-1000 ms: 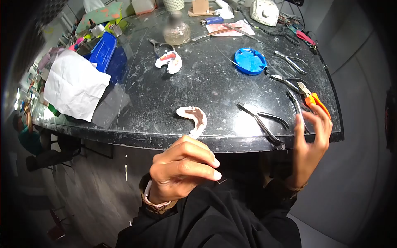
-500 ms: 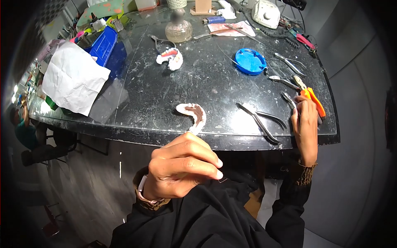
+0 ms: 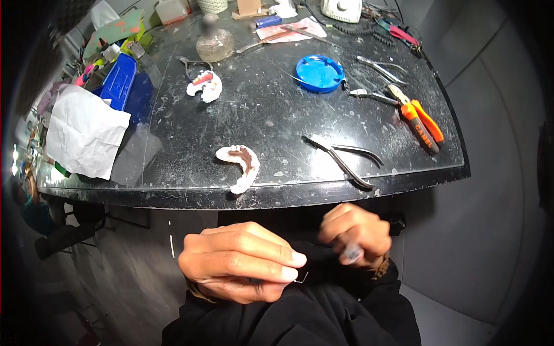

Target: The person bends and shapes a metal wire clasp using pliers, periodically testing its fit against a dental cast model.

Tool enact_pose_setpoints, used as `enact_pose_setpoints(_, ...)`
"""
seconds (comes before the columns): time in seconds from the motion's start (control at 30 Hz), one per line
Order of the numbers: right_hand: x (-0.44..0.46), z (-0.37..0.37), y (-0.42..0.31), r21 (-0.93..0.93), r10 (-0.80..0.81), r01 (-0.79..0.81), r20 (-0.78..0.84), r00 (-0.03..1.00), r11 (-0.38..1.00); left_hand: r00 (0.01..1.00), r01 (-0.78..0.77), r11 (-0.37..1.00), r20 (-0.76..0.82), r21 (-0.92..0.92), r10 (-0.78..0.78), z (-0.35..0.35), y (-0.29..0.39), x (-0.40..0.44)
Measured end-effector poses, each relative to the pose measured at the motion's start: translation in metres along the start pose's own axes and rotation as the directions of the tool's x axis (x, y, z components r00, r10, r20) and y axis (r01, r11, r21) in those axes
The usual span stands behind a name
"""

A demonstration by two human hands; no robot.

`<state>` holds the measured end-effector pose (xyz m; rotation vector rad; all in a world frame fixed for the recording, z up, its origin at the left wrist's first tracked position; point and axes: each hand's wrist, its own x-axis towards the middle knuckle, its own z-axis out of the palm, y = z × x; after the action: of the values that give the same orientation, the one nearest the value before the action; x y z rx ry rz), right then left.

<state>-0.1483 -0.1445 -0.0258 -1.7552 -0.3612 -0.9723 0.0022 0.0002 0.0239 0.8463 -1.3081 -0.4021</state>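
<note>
Between the thumb and fingertips of my left hand is a short, thin bent wire. My right hand, smeared by motion, is closed on pliers whose metal nose points toward me. Both hands are in front of the table edge, a little apart. Just beyond my left hand a horseshoe-shaped dental cast lies near the edge. A pair of metal pliers rests with open handles on the table beyond my right hand.
Orange-handled pliers and slimmer pliers lie on the right of the black table. A blue round dish stands behind. Farther left are another cast, a glass jar, white paper and a blue bin.
My right hand has lifted pliers from beside the orange-handled pair and brought them in toward my left hand. My left hand has come slightly lower, and the view has shifted.
</note>
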Motion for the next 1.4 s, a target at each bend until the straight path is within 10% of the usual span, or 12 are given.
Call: enact_pose_setpoints(1.4, 0.004, 0.022, 0.004, 0.069, 0.019, -0.022, 0.036, 0.999, 0.997, 1.0, -0.021, 0.995, 0.011, -0.098, 0.022, 0.009, -0.004, 0.001)
